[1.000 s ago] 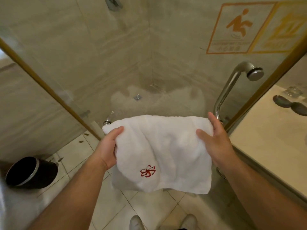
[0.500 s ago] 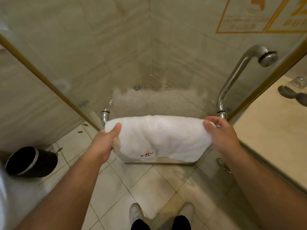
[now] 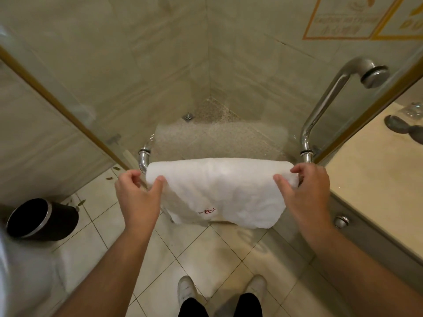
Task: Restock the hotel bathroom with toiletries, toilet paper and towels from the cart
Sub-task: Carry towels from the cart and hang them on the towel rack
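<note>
Far left, a black bin (image 3: 39, 219) with a silver rim sits on the pale tiled floor (image 3: 206, 259), a few small dark bits scattered on the tiles next to it. Just behind that a gold-trimmed glass panel (image 3: 57, 92) runs diagonally, closing off the shower corner with its beige stone walls.

Moving in, the left hand (image 3: 137, 197) has its grip pinching the left end of the white towel (image 3: 219, 191), thumb on the front and fingers curled round the edge. The towel is draped over the chrome rail (image 3: 143, 159) on the shower glass, touching it all along and hanging down the front. There's a small red embroidered logo (image 3: 207, 211) near its bottom edge. Through the glass above it you can see the pebbly shower floor and a little metal drain (image 3: 188, 116).

Straight down at the bottom of the shot are two white shoes (image 3: 186, 291) on the tiles.

The right hand (image 3: 306, 193) does the same thing on the towel's right end, grip pinching the fabric right by the rail's other mount. A curved chrome handle (image 3: 329, 106) rises from there up the glass, and an orange warning sticker (image 3: 338, 19) sits top right.

Far right is the cream surface (image 3: 375, 179), with a couple of dark rounded things (image 3: 396, 123) at the back that I honestly can't make out, and a chrome knob (image 3: 342, 220) below its edge.
</note>
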